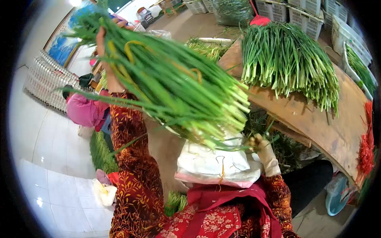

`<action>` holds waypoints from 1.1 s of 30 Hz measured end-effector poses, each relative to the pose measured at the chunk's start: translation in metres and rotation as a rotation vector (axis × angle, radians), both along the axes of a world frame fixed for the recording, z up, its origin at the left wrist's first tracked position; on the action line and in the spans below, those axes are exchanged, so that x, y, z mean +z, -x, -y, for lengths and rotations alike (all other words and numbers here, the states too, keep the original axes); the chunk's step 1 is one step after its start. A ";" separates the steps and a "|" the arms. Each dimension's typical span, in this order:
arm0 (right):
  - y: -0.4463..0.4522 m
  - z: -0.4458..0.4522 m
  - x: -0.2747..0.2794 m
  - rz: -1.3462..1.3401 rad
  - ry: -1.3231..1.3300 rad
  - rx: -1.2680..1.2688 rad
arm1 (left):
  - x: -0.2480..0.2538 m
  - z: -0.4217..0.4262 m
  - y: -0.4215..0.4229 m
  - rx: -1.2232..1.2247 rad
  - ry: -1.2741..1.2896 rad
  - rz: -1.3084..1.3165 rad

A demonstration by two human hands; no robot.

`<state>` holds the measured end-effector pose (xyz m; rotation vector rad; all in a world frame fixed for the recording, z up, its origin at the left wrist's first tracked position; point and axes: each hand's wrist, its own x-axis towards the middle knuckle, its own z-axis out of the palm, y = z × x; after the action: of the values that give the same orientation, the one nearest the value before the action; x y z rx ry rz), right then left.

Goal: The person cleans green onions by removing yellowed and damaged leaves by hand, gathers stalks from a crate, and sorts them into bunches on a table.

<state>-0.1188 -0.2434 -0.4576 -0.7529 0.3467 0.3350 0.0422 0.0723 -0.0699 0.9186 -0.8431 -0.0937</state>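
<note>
My left hand (pixel 104 51) is raised at the upper left, its fingers wrapped round the leafy end of a large bunch of green stalks (pixel 170 83). Some yellowed leaves show among the green, and the pale cut ends point down to the right. My right hand (pixel 260 146), in a light glove, is beside those ends with its fingers curled; what it holds, if anything, is too small to name. A white sack (pixel 210 162) lies on my lap below the bunch. Another pile of stalks (pixel 285 63) rests on the wooden board (pixel 313 119) at the right.
Red ties (pixel 367 146) hang at the board's right edge, above a blue basin (pixel 335 194). A person in pink (pixel 85 109) sits at the left near more greens (pixel 101 152). White crates (pixel 305 22) stand at the back right.
</note>
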 end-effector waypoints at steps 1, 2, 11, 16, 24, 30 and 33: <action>-0.010 -0.012 0.004 0.070 -0.043 0.062 | -0.005 -0.008 -0.006 0.306 -0.085 -0.003; -0.025 -0.021 0.019 0.101 0.043 0.125 | -0.004 -0.009 -0.005 0.254 -0.172 -0.053; -0.042 -0.055 0.115 0.366 -0.513 0.094 | -0.007 0.053 0.036 0.881 -0.012 -0.130; -0.016 -0.019 0.151 0.499 -0.174 0.287 | -0.011 0.052 0.037 0.841 0.025 -0.056; -0.023 -0.030 0.150 0.462 -0.251 0.312 | -0.002 0.045 0.014 0.901 -0.039 -0.145; -0.012 -0.021 0.145 0.528 -0.107 0.289 | -0.013 0.045 0.016 0.908 -0.054 -0.146; -0.003 -0.008 0.154 0.495 0.002 0.391 | -0.016 0.039 0.015 0.954 -0.083 -0.157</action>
<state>-0.1160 -0.2358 -0.3040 -0.8767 -0.2722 0.4994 0.0274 0.0329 -0.0855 1.2898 -0.1947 0.6228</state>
